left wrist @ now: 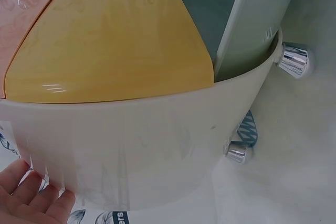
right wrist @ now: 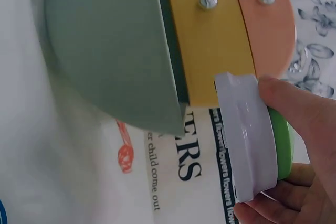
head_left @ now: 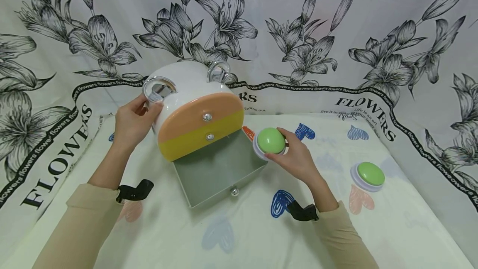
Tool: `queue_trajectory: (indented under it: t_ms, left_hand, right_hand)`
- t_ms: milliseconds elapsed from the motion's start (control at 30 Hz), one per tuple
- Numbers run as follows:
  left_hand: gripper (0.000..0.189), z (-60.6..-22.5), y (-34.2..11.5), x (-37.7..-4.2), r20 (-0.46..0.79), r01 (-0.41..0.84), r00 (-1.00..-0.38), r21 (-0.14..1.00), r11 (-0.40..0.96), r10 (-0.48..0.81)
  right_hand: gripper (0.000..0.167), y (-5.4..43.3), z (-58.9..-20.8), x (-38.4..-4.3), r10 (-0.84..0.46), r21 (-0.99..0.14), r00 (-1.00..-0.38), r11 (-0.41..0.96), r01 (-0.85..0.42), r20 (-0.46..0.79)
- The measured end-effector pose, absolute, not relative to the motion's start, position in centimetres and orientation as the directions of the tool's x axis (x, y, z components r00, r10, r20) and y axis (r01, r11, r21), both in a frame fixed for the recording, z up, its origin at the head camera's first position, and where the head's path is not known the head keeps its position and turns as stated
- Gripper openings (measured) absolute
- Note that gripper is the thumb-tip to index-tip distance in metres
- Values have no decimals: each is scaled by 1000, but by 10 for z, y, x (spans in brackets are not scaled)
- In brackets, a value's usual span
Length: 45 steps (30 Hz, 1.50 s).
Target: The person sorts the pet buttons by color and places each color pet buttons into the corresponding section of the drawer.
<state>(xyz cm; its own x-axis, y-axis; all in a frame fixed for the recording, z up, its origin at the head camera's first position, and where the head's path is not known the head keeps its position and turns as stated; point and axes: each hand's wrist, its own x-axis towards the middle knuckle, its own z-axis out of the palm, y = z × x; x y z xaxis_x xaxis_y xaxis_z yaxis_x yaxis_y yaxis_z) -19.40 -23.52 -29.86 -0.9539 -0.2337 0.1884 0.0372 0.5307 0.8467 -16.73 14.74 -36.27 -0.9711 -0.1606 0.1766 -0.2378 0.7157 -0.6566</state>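
Note:
In the head view, a small rounded white drawer cabinet [head_left: 183, 76] tilts on the cloth, with an orange, a yellow and a grey-green front. Its lowest drawer [head_left: 216, 169] stands pulled out, and its visible inside holds nothing. My left hand [head_left: 132, 121] rests on the cabinet's left side, below a clear ring-shaped ear; fingertips [left wrist: 63, 203] touch the white shell in the left wrist view. My right hand [head_left: 296, 157] pinches a round green-domed push button [head_left: 270, 140] by its pale rim, beside the drawer's right corner. The right wrist view shows the button's white base [right wrist: 247, 135] tipped sideways.
A second green-domed push button [head_left: 370, 173] lies on the cloth at the right. The table cloth [head_left: 254, 235] is pale with printed hearts. Behind stands a white curtain [head_left: 291, 53] with black flower drawings. Silver knobs [head_left: 207, 117] stick out from the drawer fronts.

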Motion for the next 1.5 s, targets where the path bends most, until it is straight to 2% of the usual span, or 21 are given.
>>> queue_trajectory:
  t_ms: [300, 567, 900, 1167, 1500]
  left_hand:
    - [65, -298, -235, -193, 183, 29, -954, 847, 531, -239]
    - [65, -297, -235, -192, 182, 30, -954, 849, 527, -239]
    - [64, -296, -235, -192, 184, 33, -953, 851, 524, -240]
    - [64, -297, -235, -193, 185, 34, -954, 849, 528, -237]
    - [65, -299, -235, -194, 184, 30, -953, 847, 530, -240]
  right_hand:
    - [79, 122, -361, -167, -236, -626, -950, 714, -312, 203]
    - [80, 102, -366, -168, -307, -637, -941, 698, -326, 144]
    - [74, 79, -371, -173, -413, -600, -898, 684, -415, 150]
    - [72, 61, -378, -179, -458, -612, -880, 664, -430, 121]
    - [71, 40, -390, -185, -489, -552, -870, 708, -441, 67]
